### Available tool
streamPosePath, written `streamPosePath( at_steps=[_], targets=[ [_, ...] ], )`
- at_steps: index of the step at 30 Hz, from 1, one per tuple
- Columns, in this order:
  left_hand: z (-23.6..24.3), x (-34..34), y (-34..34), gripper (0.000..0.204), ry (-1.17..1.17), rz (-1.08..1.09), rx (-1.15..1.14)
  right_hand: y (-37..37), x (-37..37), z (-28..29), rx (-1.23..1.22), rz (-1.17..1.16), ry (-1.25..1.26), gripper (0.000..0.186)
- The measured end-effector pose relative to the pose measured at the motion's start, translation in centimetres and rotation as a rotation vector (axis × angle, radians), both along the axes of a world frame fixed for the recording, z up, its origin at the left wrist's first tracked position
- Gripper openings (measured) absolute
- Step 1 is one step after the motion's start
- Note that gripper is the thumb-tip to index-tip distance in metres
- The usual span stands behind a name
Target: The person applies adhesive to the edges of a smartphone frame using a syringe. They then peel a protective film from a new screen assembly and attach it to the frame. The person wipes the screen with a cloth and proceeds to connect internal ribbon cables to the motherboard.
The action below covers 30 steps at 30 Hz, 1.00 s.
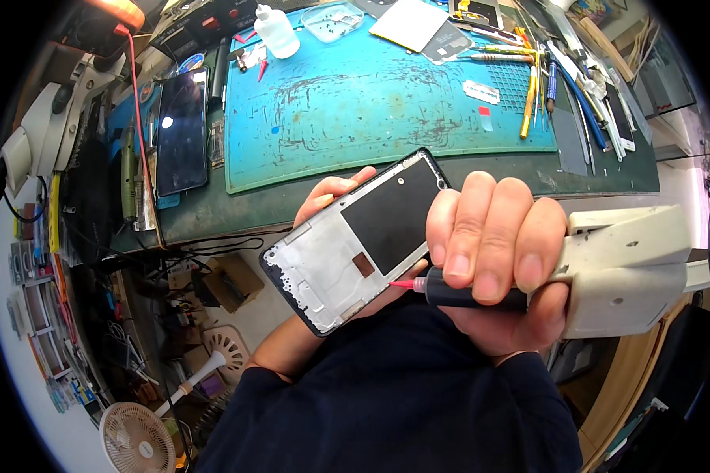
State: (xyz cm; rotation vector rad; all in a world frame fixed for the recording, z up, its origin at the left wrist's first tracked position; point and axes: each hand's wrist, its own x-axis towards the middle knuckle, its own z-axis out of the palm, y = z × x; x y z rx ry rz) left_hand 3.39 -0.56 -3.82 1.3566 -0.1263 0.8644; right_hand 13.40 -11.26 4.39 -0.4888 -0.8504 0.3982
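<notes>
A phone frame [327, 268], silvery with a large black panel and a small copper-coloured patch, is tilted in front of my body. My left hand [330, 192] grips it from beneath, fingertips showing past its far edge. My right hand [497, 236] is wrapped around a black dispensing syringe [473, 295] with a pink needle tip. A bulky beige plastic body [627, 276] sits at the syringe's rear end, apparently joined to it. The pink tip meets or hovers just over the frame's near long edge; contact is unclear.
Beyond the phone frame lies a worn blue work mat [331, 118]. A dark-screened phone [183, 132] rests at its left. A white squeeze bottle [277, 33] and clear tray [331, 21] stand at the back. Tweezers and pens [532, 87] crowd the right, near a razor blade [481, 92].
</notes>
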Motion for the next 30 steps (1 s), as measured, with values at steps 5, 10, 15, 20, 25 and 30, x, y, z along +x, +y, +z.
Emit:
streamPosePath(
  at_steps=[5, 10, 15, 20, 25, 30],
  targets=[
    [0.05, 0.01, 0.24, 0.105, 0.017, 0.016, 0.034, -0.07, -0.03, 0.1, -0.045, 0.0, -0.003, 0.023],
    [0.44, -0.22, -0.24, 0.097, 0.048, 0.013, -0.079, 0.01, -0.05, 0.06, -0.063, 0.006, 0.005, 0.024],
    [0.74, -0.25, 0.01, 0.093, 0.028, -0.02, -0.07, -0.13, 0.03, 0.32, -0.094, 0.015, 0.008, 0.025],
    [0.71, -0.53, -0.24, 0.089, 0.057, -0.015, -0.122, 0.05, 0.08, 0.08, -0.08, 0.018, -0.002, 0.025],
    [0.8, -0.32, -0.28, 0.079, 0.045, 0.005, -0.085, 0.02, 0.18, 0.0, -0.076, 0.017, -0.013, 0.024],
    [0.78, -0.24, -0.43, 0.072, 0.026, -0.012, -0.136, 0.03, 0.16, -0.1, -0.065, 0.009, -0.009, 0.024]
  ],
)
